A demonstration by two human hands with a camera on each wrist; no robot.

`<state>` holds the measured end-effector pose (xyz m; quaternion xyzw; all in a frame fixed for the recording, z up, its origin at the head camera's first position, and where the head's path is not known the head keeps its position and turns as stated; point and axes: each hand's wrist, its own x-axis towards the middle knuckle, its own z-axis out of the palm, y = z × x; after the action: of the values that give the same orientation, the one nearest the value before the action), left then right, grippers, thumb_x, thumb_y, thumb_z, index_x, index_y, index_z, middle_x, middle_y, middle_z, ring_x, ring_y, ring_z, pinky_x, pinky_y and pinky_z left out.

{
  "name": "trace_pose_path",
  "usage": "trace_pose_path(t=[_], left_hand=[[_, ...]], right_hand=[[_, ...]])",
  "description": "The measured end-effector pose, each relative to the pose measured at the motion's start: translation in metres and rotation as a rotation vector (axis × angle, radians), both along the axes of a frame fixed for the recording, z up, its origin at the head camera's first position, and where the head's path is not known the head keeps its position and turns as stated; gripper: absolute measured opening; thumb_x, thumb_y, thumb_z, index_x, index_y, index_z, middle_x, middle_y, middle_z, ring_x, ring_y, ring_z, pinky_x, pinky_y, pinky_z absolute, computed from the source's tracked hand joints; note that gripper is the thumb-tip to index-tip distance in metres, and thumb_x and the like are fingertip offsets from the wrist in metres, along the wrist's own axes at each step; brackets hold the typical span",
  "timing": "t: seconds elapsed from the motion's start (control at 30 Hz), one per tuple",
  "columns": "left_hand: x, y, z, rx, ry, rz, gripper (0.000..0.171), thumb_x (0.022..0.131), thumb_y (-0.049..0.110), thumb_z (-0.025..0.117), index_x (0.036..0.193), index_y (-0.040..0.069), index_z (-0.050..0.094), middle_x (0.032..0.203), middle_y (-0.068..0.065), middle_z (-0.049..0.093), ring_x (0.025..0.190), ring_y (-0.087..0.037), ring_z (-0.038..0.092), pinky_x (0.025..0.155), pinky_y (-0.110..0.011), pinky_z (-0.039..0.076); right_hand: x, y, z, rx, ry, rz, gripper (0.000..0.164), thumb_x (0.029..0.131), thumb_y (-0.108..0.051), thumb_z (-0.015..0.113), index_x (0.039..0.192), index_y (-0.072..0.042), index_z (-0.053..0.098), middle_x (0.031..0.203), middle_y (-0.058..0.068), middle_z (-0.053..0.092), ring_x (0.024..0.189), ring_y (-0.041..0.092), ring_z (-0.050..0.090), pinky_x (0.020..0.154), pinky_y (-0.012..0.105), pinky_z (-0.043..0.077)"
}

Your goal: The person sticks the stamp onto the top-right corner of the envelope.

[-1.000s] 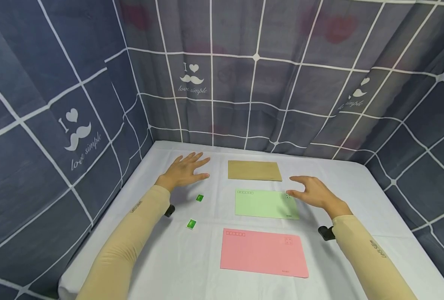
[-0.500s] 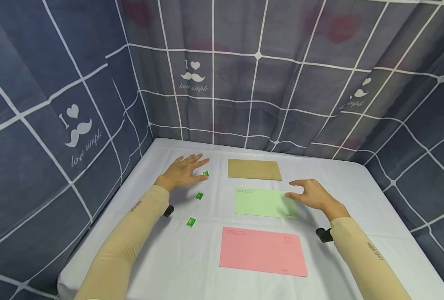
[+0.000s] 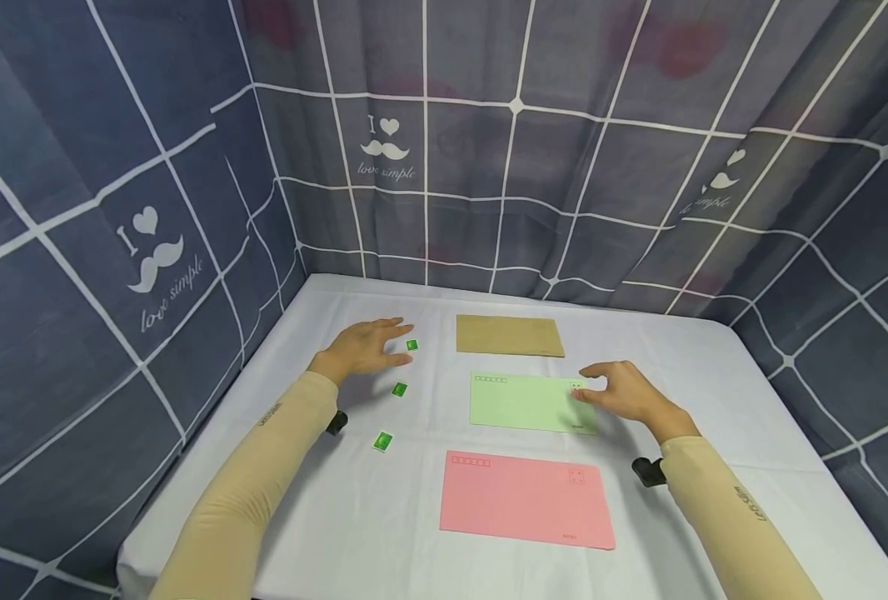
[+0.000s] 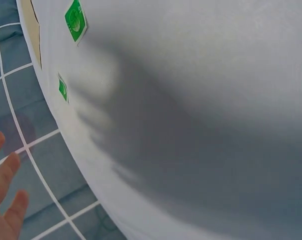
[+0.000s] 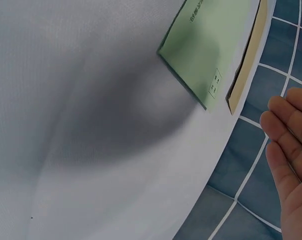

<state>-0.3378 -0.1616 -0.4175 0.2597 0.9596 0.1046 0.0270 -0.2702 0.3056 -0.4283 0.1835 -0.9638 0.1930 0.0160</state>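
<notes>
My left hand [image 3: 365,347] hovers over the left part of the table, thumb and fingers apart and holding nothing. Just past its fingertips lies a small green stamp [image 3: 411,345]. A second green stamp [image 3: 399,389] and a third green stamp [image 3: 382,441] lie nearer the front in a slanting row. On the right, my right hand [image 3: 627,390] hangs above the right end of a light green envelope [image 3: 526,404], empty, thumb spread from the fingers. Behind it lies a brown envelope [image 3: 510,336]; in front, a larger pink envelope [image 3: 526,500]. The left wrist view shows two stamps [image 4: 76,21].
A white cloth [image 3: 339,517] covers the table. Dark blue curtains [image 3: 459,150] with white grid lines stand along the back and both sides. A dark wrist camera [image 3: 648,472] sits under the right sleeve, another dark device [image 3: 336,422] under the left.
The left hand's fingers have drawn closer together and back, uncovering the farthest stamp. The right hand has shifted slightly downward in view. Envelopes and the nearer stamps stay put.
</notes>
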Motion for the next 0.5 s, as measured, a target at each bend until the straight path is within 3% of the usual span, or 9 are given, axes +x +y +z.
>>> trace_pose_path(t=[0.23, 0.5], left_hand=[[0.0045, -0.0004, 0.0013, 0.005, -0.057, 0.031, 0.067, 0.094, 0.058, 0.058, 0.150, 0.022, 0.048, 0.159, -0.007, 0.042, 0.146, -0.032, 0.040, 0.116, -0.053, 0.036], [0.0051, 0.0002, -0.0012, -0.011, -0.039, 0.034, 0.064, 0.094, 0.055, 0.060, 0.145, 0.017, 0.054, 0.153, -0.011, 0.048, 0.143, -0.035, 0.044, 0.116, -0.053, 0.036]], right_hand=[[-0.0007, 0.0001, -0.0048, -0.015, 0.000, 0.007, 0.053, 0.086, -0.037, 0.078, 0.118, 0.004, 0.070, 0.115, 0.023, 0.072, 0.112, 0.042, 0.066, 0.097, 0.057, 0.051], [-0.0008, -0.0001, -0.0096, -0.031, -0.009, 0.005, 0.052, 0.085, -0.036, 0.079, 0.117, 0.005, 0.070, 0.115, 0.024, 0.072, 0.113, 0.042, 0.065, 0.098, 0.057, 0.050]])
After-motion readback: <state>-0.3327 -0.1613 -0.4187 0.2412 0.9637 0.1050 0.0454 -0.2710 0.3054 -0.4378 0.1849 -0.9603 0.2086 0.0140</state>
